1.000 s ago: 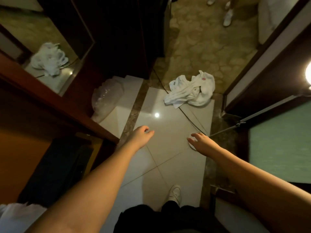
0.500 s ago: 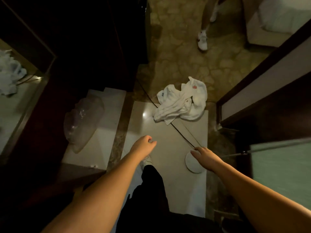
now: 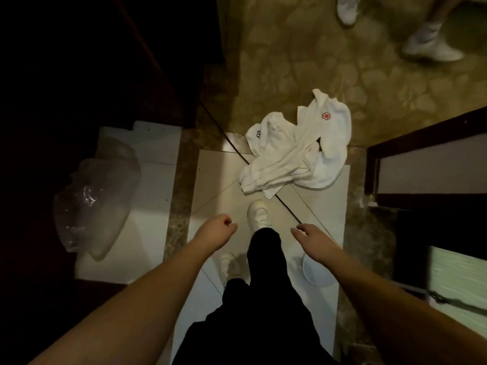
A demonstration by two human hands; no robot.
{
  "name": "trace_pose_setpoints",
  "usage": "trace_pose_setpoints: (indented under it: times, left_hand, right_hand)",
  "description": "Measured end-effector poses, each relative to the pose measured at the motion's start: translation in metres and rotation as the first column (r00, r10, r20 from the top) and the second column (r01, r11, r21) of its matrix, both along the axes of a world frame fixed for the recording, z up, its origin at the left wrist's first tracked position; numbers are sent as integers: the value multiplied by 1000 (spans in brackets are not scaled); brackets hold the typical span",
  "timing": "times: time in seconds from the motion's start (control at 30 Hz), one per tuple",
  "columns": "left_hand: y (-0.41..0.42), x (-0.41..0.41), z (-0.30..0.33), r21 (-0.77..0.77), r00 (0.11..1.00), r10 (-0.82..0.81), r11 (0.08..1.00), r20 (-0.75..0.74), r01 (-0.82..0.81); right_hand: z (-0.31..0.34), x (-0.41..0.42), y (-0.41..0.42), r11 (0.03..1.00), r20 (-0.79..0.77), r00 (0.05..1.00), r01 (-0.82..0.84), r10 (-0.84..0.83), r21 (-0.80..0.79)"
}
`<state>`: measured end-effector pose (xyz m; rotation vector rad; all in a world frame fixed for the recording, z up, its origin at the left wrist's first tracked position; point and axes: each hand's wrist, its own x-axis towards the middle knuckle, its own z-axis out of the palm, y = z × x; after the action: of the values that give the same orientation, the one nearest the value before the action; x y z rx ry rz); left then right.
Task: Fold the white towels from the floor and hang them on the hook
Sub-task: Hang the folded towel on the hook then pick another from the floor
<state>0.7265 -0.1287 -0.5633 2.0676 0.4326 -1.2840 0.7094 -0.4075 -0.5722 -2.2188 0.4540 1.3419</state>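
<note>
The white towels [image 3: 297,148] lie in a crumpled heap on the floor at about twelve o'clock from the person, half on the pale glossy tiles [image 3: 218,177] and half on the patterned brown floor [image 3: 290,61] beyond. One towel shows a small red flower mark [image 3: 326,116] toward one o'clock, and another has a dark printed mark on its edge toward eleven. Both of the person's arms reach forward and down. The left hand [image 3: 216,230] hangs at about eleven o'clock with its fingers loosely curled in and nothing in it. The right hand [image 3: 313,239] is at about one o'clock, palm down, fingers relaxed and nearly straight, also holding nothing. Neither hand touches the towels; both are well short of the heap. Between the hands a leg in dark trousers steps forward, and its white shoe [image 3: 258,214] is planted just beside the near edge of the heap; the other white shoe [image 3: 229,264] sits behind it. A clear plastic bag [image 3: 97,206] lies at nine o'clock on a white ledge. A round white disc [image 3: 316,275] sits on the tiles under the right wrist. At one to two o'clock, far off, stand another person's white shoes [image 3: 427,46].
</note>
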Motion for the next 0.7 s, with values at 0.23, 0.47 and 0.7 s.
trace_pose_setpoints:
  times: [0.23,0.47,0.7]
  left_hand:
    - [-4,80,-132,24,982,152,988,-116,-150]
    - [-18,144,-279,41,984,110,994,-137,-105]
    - [-50,172,-399,98,994,-75,993,74,67]
  right_hand:
    - [-163,106,8,989,-33,989,-147,146,-23]
    - [-288,187,9,942,145,931,-333,336,-42]
    - [-375,227,14,791,365,708,-586,605,-174]
